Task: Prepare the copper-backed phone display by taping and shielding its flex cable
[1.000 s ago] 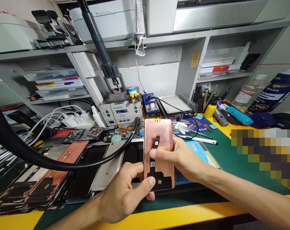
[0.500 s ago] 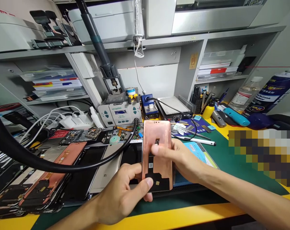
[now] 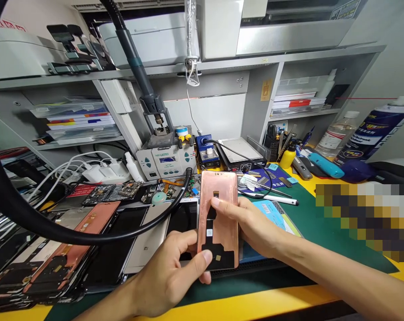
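A pink-copper phone panel with black film on its lower part is held upright above the bench, its inner face toward me. My left hand grips the lower left corner, thumb over the black film and fingers behind. My right hand holds the right edge, its thumb resting on the panel beside a small dark flex connector. The right fingers behind the panel are hidden. Behind and left of the panel lie a black phone screen and a gold phone back.
A thick black hose loops over stacked phone parts at left. Behind stand a grey soldering station and a hot plate. Bottles, including a blue spray can, stand at the right on the green mat.
My right thumb has shifted slightly up and left on the panel, uncovering more of the dark strip below it. The camera view has moved slightly.
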A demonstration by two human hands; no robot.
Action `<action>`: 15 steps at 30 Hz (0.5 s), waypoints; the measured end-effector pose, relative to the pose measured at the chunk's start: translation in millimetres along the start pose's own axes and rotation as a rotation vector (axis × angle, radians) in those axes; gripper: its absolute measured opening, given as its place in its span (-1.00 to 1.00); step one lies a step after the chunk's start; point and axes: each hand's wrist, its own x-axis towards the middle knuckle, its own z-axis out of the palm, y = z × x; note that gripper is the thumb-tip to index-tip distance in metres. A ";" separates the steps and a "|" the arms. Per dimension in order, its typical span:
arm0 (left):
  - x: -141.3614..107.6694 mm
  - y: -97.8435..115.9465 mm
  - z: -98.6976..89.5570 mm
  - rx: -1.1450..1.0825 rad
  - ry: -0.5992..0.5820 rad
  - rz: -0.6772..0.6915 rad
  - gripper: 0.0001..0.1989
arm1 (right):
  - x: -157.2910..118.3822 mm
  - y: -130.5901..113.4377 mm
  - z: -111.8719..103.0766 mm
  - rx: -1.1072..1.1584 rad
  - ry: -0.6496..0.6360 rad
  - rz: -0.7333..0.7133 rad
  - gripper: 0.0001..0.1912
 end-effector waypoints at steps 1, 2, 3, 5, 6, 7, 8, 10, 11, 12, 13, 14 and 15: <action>-0.1 -0.8 -0.1 -0.014 0.006 0.003 -0.67 | 0.1 -0.3 0.2 -0.008 -0.014 -0.005 -0.59; -0.1 -2.1 -0.3 -0.026 0.009 0.006 -0.67 | 0.2 -0.6 0.4 -0.030 -0.043 -0.010 -0.62; -0.1 -3.7 -0.4 -0.033 0.014 0.011 -0.68 | 0.1 -1.1 0.5 -0.053 -0.074 -0.017 -0.65; 0.3 -7.6 -0.5 -0.035 0.027 0.030 -0.68 | -0.2 -2.3 0.6 -0.070 -0.112 -0.027 -0.70; 0.7 -9.4 -0.5 -0.037 0.029 0.045 -0.67 | -0.3 -3.1 0.6 -0.054 -0.103 -0.034 -0.71; 1.1 -10.8 -0.5 -0.043 0.026 0.060 -0.67 | -0.3 -3.9 0.6 -0.028 -0.080 -0.044 -0.72; 1.6 -11.8 -0.4 -0.051 0.022 0.073 -0.66 | -0.2 -4.6 0.5 -0.003 -0.055 -0.054 -0.73; 2.4 -12.1 -0.6 -0.075 0.013 0.085 -0.65 | 0.4 -5.5 0.1 0.038 -0.012 -0.075 -0.72; 2.7 -11.6 -0.8 -0.089 0.007 0.084 -0.64 | 1.0 -5.5 -0.1 0.056 0.004 -0.080 -0.71; 3.0 -10.7 -1.2 -0.101 -0.005 0.082 -0.64 | 1.6 -5.3 -0.4 0.072 0.016 -0.077 -0.70; 3.3 -9.7 -1.6 -0.111 -0.023 0.079 -0.64 | 2.1 -5.0 -0.8 0.086 0.027 -0.068 -0.69; 3.7 -8.7 -2.2 -0.123 -0.044 0.075 -0.64 | 2.6 -4.6 -1.0 0.099 0.042 -0.060 -0.67; 4.2 -7.8 -2.8 -0.142 -0.066 0.071 -0.65 | 3.0 -4.4 -1.2 0.107 0.055 -0.054 -0.64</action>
